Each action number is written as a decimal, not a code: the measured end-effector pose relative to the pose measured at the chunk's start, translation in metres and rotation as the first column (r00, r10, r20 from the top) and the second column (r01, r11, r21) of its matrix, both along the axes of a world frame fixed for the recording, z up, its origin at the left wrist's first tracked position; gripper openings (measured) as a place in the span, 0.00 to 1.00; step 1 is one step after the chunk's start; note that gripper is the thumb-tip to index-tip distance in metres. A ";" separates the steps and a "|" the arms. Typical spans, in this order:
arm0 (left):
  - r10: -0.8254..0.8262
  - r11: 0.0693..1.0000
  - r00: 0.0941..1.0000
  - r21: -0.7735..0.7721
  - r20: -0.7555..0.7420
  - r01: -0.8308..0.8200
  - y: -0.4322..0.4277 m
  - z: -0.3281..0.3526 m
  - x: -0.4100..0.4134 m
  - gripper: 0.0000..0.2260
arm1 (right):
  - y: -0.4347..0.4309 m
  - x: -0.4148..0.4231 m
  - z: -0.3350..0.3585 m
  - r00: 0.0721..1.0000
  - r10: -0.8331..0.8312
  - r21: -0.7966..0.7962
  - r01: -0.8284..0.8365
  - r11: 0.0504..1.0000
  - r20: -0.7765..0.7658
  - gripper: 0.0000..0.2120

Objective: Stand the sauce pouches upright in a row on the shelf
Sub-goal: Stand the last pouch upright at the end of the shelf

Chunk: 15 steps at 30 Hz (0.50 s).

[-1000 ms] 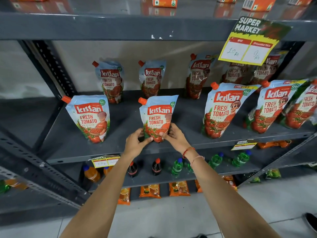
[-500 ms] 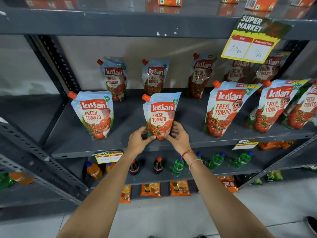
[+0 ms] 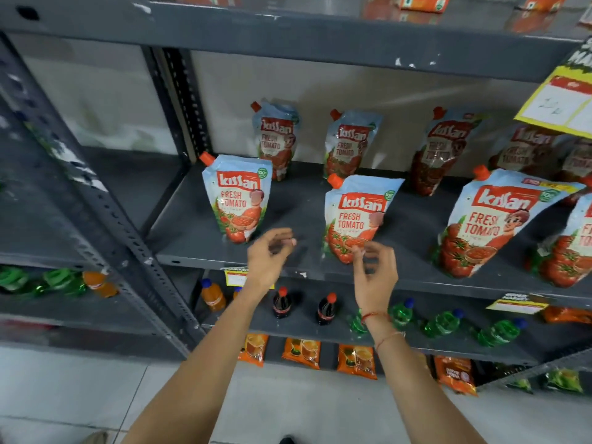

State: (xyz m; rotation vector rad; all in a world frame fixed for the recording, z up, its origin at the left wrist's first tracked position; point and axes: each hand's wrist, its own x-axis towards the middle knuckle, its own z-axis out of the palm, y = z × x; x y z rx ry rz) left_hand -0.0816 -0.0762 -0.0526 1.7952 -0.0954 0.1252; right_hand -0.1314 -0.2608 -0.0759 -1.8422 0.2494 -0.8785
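Ketchup pouches with orange caps stand upright on the grey shelf. The front row has a left pouch, a middle pouch and a right pouch, with another cut off at the right edge. A back row of pouches leans near the wall. My left hand hovers empty, fingers loosely curled, left of the middle pouch. Just in front of that pouch's lower edge, my right hand is empty with fingers apart.
A yellow price sign hangs from the shelf above at the right. The shelf below holds small bottles of cola, orange drink and green soda. Orange packets lie lower. A perforated grey upright runs diagonally at left.
Both hands have let go of the middle pouch and pulled back, the left hand moving left. The pouch stays standing. The camera has swung left, so everything sits further right in view.
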 end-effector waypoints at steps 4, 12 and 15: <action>0.347 0.938 0.936 -0.034 0.063 -0.346 0.061 -0.002 0.006 0.04 | 0.053 0.011 0.010 0.980 0.201 -0.131 -0.200 0.971 -0.007 0.06; 0.116 0.986 0.974 0.144 -0.196 -0.088 0.138 -0.003 0.063 0.39 | 0.117 0.094 0.019 0.728 0.537 0.075 -0.563 0.823 -0.426 0.42; -0.092 0.981 0.964 0.142 -0.250 0.130 0.140 -0.003 0.076 0.37 | 0.124 0.116 0.017 0.595 0.645 0.210 -0.636 0.743 -0.480 0.38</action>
